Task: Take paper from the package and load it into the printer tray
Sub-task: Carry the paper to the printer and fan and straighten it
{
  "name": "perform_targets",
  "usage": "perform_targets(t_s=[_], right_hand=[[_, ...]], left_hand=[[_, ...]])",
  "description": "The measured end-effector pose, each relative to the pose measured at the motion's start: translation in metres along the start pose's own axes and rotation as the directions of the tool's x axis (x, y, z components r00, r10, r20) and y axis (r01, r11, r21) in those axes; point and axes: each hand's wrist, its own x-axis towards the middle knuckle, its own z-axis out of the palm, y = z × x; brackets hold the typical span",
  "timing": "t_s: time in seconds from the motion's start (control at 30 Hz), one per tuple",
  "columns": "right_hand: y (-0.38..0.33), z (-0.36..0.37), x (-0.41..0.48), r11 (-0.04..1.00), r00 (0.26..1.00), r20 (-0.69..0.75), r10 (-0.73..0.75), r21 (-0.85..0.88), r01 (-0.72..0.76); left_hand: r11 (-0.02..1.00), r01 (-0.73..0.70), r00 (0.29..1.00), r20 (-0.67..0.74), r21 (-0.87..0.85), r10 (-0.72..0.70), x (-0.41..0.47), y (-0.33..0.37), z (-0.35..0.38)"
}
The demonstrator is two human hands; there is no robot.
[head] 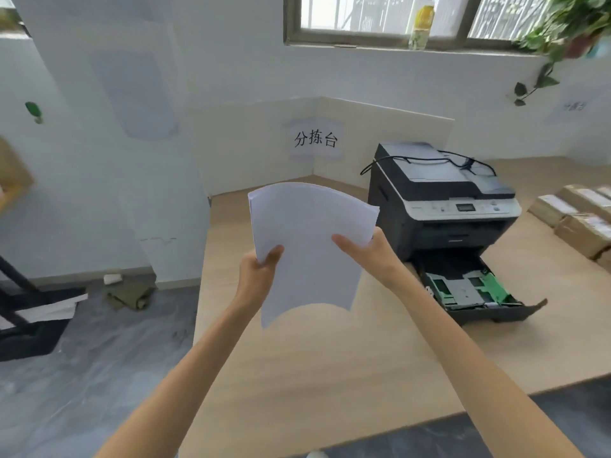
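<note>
Both the left hand (pixel 261 266) and right hand (pixel 370 251) grip a paper stack (pixel 307 246) above the surface (pixel 330 375), left of the printer (pixel 439 200) with its tray (pixel 476 292) pulled open.

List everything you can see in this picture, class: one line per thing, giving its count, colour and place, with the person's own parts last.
paper stack: one, white, held up over the table
printer: one, dark grey and white, on the table at right
printer tray: one, black with green guides, pulled out, no paper in it
table: one, light wood, centre
cardboard boxes: several, brown, far right on the table
paper sign: one, white with black characters, on the back panel
bottle: one, yellowish, window sill
plant: one, green, top right
left hand: one, gripping the stack's left edge
right hand: one, gripping the stack's right edge
</note>
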Motion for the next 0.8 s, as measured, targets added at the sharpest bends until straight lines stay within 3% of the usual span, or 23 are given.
perform_targets(t_s=[0.1,0.2,0.3,0.43,0.6,0.8], right_hand=[[0.009,-0.005,0.039,0.999,0.999,0.012,0.032,-0.014,-0.032],[0.021,-0.009,0.068,0.996,0.997,0.029,0.075,0.036,-0.076],[0.031,-0.011,0.089,0.993,0.994,0.057,0.094,0.066,-0.097],[0.044,-0.008,0.111,0.993,0.994,0.074,0.085,0.075,-0.090],[0.062,0.010,0.136,0.987,0.992,0.061,0.114,0.105,-0.120],[0.090,0.036,0.161,0.960,0.986,0.073,0.153,0.225,-0.166]], left_hand=[[0.998,-0.004,0.999,-0.044,0.057,0.006,0.021,0.001,0.024],[0.998,0.048,0.998,-0.033,-0.026,-0.049,0.041,0.007,0.034],[0.978,0.146,0.987,0.083,-0.148,-0.135,0.067,0.010,0.023],[0.991,0.115,0.975,0.199,-0.067,-0.099,0.101,0.005,0.007],[0.997,0.052,0.994,0.091,0.062,-0.058,0.135,-0.015,0.003],[0.995,0.086,0.996,0.005,0.040,-0.087,0.160,-0.067,0.007]])
